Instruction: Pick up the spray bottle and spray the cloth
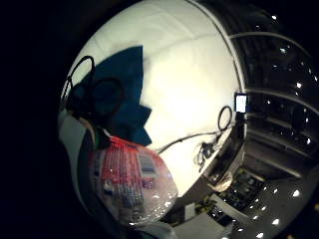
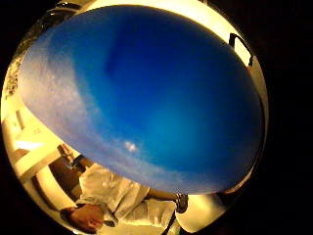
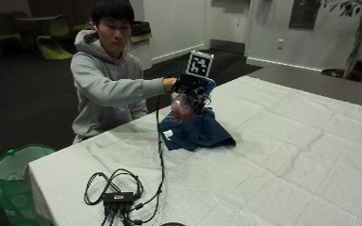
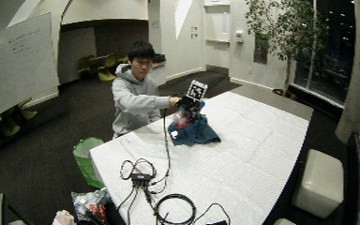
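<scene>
In the outside view my gloved right hand [image 3: 186, 84] grips a clear spray bottle [image 3: 183, 107] with a red label and a blue top, held up above the table. Just below it lies a crumpled dark blue cloth [image 3: 196, 132] on the white tablecloth [image 3: 281, 141]. The little finger side palm view has the bottle's labelled body [image 1: 130, 181] close by, with the blue cloth [image 1: 124, 94] on the table beyond it. The bottle's blue top [image 2: 146, 93] fills the thumb side palm view. In the wide outside view the hand [image 4: 185, 101], bottle [image 4: 181, 118] and cloth [image 4: 194, 132] sit near the table's left edge.
A black hub with looped cables [image 3: 118, 195] lies at the table's near corner, and one cable runs up to the hand. A green bin [image 3: 14, 186] stands on the floor beside the table. The person [image 3: 109, 80] sits at the table's far side.
</scene>
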The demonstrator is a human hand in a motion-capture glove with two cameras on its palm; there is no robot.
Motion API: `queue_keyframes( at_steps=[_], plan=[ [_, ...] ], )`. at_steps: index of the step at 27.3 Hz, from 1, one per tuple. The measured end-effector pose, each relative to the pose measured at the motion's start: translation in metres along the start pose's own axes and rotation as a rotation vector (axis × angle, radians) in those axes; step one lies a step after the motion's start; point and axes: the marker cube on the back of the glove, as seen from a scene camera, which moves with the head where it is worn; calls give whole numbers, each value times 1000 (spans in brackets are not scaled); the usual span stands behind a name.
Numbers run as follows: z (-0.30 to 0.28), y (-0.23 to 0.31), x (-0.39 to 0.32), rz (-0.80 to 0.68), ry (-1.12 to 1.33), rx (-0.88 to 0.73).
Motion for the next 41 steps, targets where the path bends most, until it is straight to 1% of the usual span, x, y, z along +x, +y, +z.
queue_keyframes(
  at_steps=[3,7,9,12,14,18,21,25,30,35,41],
  plan=[
    [-21,-1,-17,25,34,123],
    [-50,3,-43,-89,51,286],
    [-66,5,-64,-75,-5,362],
    [-86,7,-92,25,-117,477],
    [-94,7,-105,49,-173,559],
    [-101,2,-100,-20,-238,694],
    [-108,-4,-89,-7,-492,761],
    [-90,-10,-149,-69,-591,862],
    [-62,-31,-162,-129,-859,904],
    [-33,-56,-162,-163,-1123,872],
    [-3,-81,-162,-153,-1326,817]
  ],
)
